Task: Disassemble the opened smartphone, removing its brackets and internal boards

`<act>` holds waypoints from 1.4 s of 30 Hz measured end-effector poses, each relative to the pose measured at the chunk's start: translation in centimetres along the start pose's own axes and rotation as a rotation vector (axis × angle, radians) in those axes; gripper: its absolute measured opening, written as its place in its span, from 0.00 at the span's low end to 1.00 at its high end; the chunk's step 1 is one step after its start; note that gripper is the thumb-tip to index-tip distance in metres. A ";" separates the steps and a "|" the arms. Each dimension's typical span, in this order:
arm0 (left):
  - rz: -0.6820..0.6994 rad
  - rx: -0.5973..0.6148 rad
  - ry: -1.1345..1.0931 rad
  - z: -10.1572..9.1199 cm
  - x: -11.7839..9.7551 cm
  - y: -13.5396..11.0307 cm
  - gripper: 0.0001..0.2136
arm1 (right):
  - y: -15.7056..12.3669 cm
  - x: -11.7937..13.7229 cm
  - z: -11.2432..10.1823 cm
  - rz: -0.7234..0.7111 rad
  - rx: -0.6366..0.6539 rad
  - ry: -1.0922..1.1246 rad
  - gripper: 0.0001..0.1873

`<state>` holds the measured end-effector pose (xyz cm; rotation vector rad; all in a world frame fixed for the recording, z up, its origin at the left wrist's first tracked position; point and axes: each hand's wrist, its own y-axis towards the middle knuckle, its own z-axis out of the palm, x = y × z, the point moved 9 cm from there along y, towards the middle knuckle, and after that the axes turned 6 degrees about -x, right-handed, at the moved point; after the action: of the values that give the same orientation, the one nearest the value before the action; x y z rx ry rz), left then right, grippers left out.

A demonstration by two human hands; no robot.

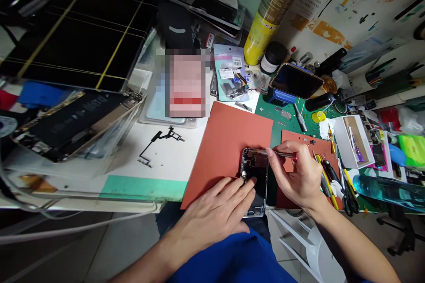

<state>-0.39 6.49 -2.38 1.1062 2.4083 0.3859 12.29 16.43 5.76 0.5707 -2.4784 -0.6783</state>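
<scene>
My right hand [296,171] pinches a tool [295,157]; my left hand [222,205], unclenched, rests on the phone [260,179], likely light but fragile: grip its rim [267,185].

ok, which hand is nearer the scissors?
Right. The right hand is left of the scissors; the left hand is farther left, resting on the open phone.

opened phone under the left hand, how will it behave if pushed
The opened phone would likely stay stiff, given its slab-like frame. Its bared inner parts look fragile, so pressing there could do damage. Lying flat, it seems unlikely to roll, though it might slide without the left hand on it.
</scene>
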 end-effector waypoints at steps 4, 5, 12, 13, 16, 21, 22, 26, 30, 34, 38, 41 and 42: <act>-0.005 0.027 0.059 0.5 0.3 0.1 0.31 | 0.0 0.0 0.3 0.006 0.010 -0.009 0.08; -0.010 0.022 0.064 0.4 0.3 0.1 0.29 | 0.0 0.0 0.3 0.005 0.013 -0.009 0.08; -0.019 0.008 0.062 0.2 0.3 0.3 0.27 | 0.1 0.4 0.6 -0.023 0.065 -0.001 0.10; -0.021 0.004 0.061 0.1 0.3 0.4 0.27 | 0.2 0.6 0.6 -0.041 0.081 -0.003 0.10; -0.028 -0.008 0.065 0.0 0.4 0.4 0.27 | 0.6 1.7 1.0 -0.133 0.158 -0.024 0.09; -0.035 -0.019 0.061 -0.1 0.4 0.5 0.28 | 1.5 3.1 2.3 -0.253 0.337 -0.066 0.06; -0.037 -0.023 0.058 -0.1 0.4 0.5 0.28 | 1.7 3.1 2.6 -0.264 0.361 -0.067 0.06; -0.048 -0.030 0.058 -0.2 0.5 0.4 0.27 | 2.1 3.0 3.1 -0.309 0.366 -0.099 0.09; -0.049 -0.026 0.050 -0.2 0.5 0.3 0.28 | 1.9 2.8 4.0 -0.291 0.487 -0.043 0.11; -0.051 -0.040 0.040 -0.1 0.6 0.3 0.29 | 2.0 3.0 4.3 -0.266 0.578 -0.003 0.09; -0.052 -0.056 0.031 0.0 0.6 0.2 0.29 | 2.5 3.4 3.6 -0.274 0.494 -0.004 0.05; -0.044 -0.044 0.028 -0.1 0.6 0.2 0.31 | 2.4 3.2 3.5 -0.237 0.496 0.024 0.05; -0.040 -0.040 0.024 -0.1 0.5 0.2 0.32 | 2.5 3.1 3.3 -0.233 0.468 0.015 0.05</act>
<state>-0.62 7.02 -2.35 1.0402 2.4288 0.4349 7.33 17.95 5.79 1.0428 -2.5872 -0.1635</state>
